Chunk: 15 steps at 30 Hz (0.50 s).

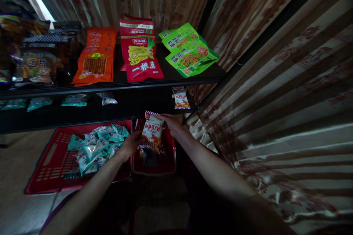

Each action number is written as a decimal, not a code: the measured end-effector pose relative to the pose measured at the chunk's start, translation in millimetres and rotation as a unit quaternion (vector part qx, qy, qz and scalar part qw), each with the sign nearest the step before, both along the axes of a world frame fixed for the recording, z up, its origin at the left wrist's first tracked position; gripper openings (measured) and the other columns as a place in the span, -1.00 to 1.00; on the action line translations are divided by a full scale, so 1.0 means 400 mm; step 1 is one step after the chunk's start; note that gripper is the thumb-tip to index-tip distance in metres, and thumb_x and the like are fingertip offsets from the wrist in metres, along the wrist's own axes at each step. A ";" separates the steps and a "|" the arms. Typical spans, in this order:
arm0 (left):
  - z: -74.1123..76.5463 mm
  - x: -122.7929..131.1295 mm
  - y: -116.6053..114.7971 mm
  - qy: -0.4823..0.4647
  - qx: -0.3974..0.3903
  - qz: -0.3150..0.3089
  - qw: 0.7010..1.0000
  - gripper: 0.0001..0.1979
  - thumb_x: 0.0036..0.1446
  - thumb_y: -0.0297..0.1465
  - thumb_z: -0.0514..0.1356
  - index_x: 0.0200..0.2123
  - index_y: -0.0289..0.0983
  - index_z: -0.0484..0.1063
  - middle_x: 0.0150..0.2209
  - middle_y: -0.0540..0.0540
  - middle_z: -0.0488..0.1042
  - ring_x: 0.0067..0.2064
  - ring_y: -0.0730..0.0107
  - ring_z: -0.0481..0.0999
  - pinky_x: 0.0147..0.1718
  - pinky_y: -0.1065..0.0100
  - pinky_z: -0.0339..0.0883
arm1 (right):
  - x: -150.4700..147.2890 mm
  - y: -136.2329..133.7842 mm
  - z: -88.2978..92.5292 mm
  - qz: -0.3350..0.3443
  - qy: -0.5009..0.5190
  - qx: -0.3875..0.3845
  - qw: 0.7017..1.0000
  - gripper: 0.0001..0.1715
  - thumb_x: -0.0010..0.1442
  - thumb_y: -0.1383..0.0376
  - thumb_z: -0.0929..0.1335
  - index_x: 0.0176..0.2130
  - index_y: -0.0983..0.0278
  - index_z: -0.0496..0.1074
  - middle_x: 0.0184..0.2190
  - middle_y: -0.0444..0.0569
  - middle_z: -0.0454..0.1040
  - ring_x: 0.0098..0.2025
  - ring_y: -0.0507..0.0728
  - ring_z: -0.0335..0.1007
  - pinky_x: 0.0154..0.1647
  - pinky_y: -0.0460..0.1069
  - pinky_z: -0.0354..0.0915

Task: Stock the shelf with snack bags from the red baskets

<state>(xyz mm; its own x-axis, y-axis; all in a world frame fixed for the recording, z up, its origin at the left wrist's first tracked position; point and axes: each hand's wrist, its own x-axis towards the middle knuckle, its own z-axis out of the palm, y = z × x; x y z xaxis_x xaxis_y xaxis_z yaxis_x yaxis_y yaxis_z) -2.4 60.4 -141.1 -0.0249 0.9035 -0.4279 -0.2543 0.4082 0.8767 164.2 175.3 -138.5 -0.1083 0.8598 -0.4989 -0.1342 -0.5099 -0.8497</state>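
Between my two hands is a white snack bag (pixel 152 129) with red lettering and a striped top edge. The fingers of my right hand (pixel 171 123) are closed on its upper right corner. My left hand (pixel 132 145) grips the lower left side of the same bag, its fingertips partly hidden. Directly below is a small red basket (pixel 154 172), with a few dark-looking packets inside that I cannot make out well. To the left, a larger red basket (pixel 44 176) holds a heap of teal and white snack packets (pixel 95 147).
A black shelf (pixel 165 84) spans the front, bearing red bags (pixel 142 58), orange bags (pixel 96 57), green bags (pixel 190 53) and brown bags (pixel 35 62). On its lower level (pixel 143 104) stand similar white bags (pixel 181 99) and teal packets (pixel 75 100). A pleated curtain (pixel 289 117) hangs at right.
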 end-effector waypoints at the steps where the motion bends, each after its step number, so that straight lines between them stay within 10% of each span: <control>1: -0.002 -0.002 0.001 0.000 0.000 0.005 1.000 -0.59 -0.28 -0.34 0.39 -0.25 -0.27 0.52 -0.29 -0.10 0.58 -0.16 0.19 0.52 -0.12 0.26 0.32 | 0.002 0.002 -0.003 0.003 -0.001 0.006 1.000 -0.63 -0.30 0.19 0.52 -0.41 0.31 0.51 -0.52 -0.12 0.50 -0.49 0.03 0.34 -0.51 -0.07 0.21; 15: 0.001 -0.002 0.003 -0.003 0.010 0.028 1.000 -0.64 -0.28 -0.33 0.39 -0.31 -0.27 0.53 -0.37 -0.07 0.57 -0.21 0.22 0.51 -0.16 0.28 0.32 | -0.002 0.015 -0.014 -0.037 -0.024 0.023 0.999 -0.65 -0.26 0.19 0.53 -0.41 0.30 0.52 -0.54 -0.11 0.52 -0.50 0.03 0.36 -0.48 -0.08 0.24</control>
<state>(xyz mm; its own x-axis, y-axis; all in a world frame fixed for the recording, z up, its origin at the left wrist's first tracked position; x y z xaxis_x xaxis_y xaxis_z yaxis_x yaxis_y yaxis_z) -3.3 61.6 -140.6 -0.0737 0.9089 -0.4105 -0.2812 0.3760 0.8829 163.5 181.4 -144.0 -0.0203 0.8867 -0.4618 -0.1292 -0.4604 -0.8783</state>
